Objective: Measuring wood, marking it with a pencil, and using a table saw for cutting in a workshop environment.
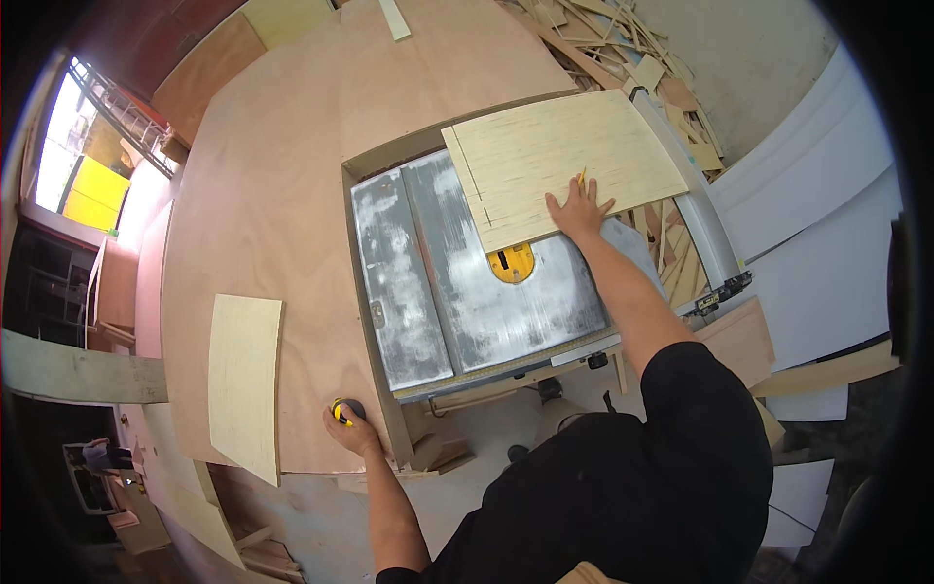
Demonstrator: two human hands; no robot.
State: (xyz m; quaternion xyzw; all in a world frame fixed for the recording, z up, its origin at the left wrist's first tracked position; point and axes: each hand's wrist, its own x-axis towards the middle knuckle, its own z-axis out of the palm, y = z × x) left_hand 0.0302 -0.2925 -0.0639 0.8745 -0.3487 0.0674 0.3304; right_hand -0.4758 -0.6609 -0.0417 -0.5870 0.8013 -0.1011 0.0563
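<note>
My left hand (352, 434) is closed around a yellow and black tape measure (342, 409), on the wooden worktop just left of a table saw (496, 311). Farther right, my right hand (581, 211) lies with fingers spread on a pale plywood board (555, 146). A thin yellow-orange pencil (583, 177) sticks out past its fingers; its lower part is hidden. Dark marked lines run along the board's left side. The board rests over the back of the saw's metal top, partly covering the yellow insert plate (512, 264).
A smaller plywood piece (243, 384) lies on the wooden worktop (263, 214) at left. The saw's rail fence (686, 185) stands along the board's right edge. Wood offcuts (608, 39) are heaped behind. White sheets (827, 224) lean at right. A person (105, 454) is far left.
</note>
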